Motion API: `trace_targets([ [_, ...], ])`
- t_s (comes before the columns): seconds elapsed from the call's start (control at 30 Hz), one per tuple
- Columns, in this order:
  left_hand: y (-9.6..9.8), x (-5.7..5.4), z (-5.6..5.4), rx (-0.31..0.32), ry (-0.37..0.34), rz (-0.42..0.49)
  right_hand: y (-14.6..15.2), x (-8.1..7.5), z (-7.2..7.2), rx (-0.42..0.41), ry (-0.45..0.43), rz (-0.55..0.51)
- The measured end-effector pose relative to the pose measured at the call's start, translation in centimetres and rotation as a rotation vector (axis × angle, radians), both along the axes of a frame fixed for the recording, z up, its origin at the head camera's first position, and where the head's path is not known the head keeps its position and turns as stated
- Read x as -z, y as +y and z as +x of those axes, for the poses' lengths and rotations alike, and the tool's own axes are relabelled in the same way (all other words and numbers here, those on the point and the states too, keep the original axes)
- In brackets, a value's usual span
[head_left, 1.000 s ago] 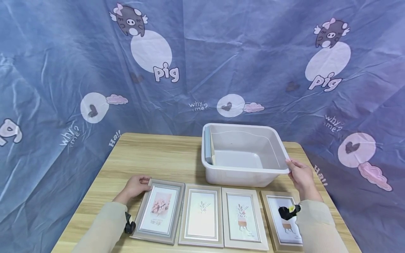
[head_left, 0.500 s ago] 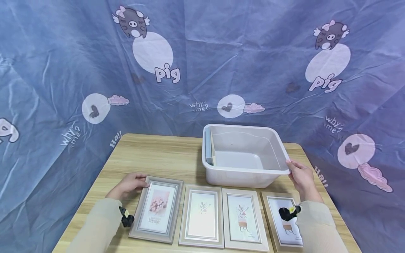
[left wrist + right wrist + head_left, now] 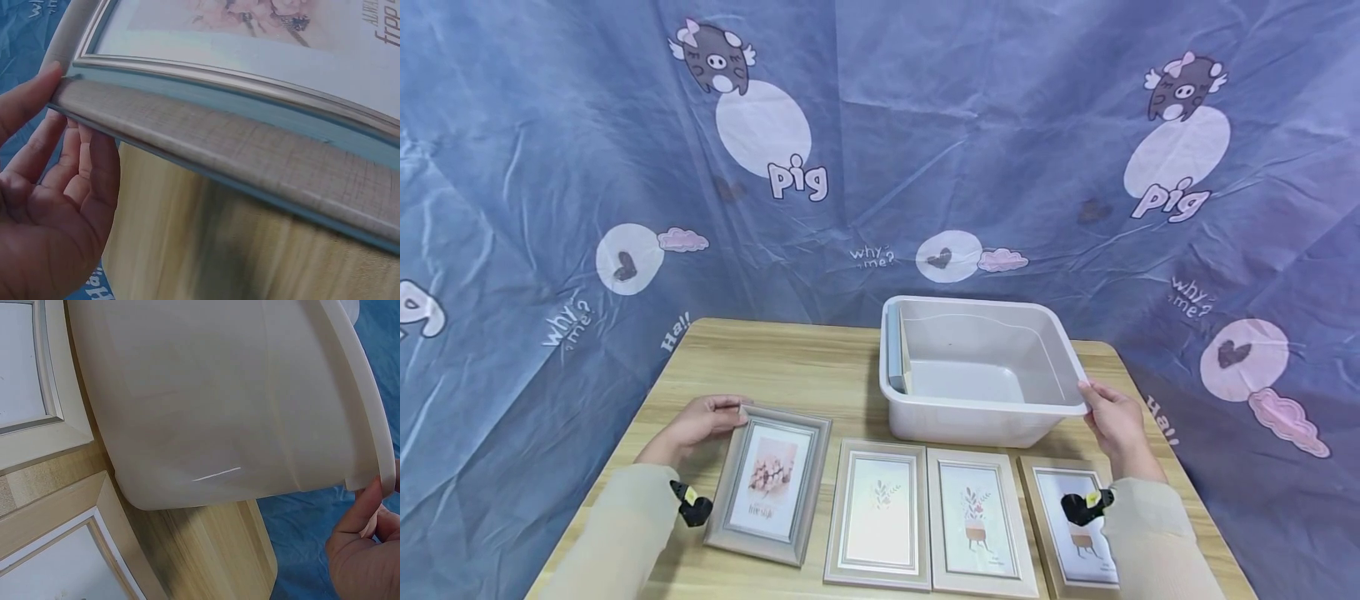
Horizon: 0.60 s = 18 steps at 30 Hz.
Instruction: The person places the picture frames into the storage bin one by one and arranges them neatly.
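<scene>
My left hand pinches the upper left corner of a grey-brown picture frame with a pink flower print. In the left wrist view the thumb lies on top of the corner and the fingers curl beneath it; that side is raised over the wooden table. My right hand grips the rim of a whitish plastic tub at its near right corner, also seen in the right wrist view, where the tub wall fills much of the picture. Inside the tub, a blue-edged flat piece stands against the left wall.
Three more picture frames lie in a row along the near side: a beige one, a pale one and a tan one partly under the right forearm. The wooden table ends at a blue printed cloth.
My left hand has moved left and away from me, lifting the flower-print frame's upper side and shifting it apart from its neighbour. The right hand stays on the tub's rim.
</scene>
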State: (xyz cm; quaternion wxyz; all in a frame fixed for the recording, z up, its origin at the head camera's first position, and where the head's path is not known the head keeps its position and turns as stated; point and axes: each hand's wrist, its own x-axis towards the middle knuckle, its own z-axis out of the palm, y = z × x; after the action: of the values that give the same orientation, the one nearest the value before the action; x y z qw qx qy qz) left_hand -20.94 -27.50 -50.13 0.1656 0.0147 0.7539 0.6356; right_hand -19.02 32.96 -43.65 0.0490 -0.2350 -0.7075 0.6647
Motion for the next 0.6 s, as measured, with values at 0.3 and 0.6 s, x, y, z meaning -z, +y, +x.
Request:
trace_targets([
  [0.3,-0.5,-1.3,-0.2,0.021,-0.006,0.061,0.0,0.0,0.1,0.020,0.004,-0.023],
  [0.6,-1.6,-3.1,-0.3,0.011,0.036,0.107,-0.3,-0.3,0.2,0.016,0.003,-0.011],
])
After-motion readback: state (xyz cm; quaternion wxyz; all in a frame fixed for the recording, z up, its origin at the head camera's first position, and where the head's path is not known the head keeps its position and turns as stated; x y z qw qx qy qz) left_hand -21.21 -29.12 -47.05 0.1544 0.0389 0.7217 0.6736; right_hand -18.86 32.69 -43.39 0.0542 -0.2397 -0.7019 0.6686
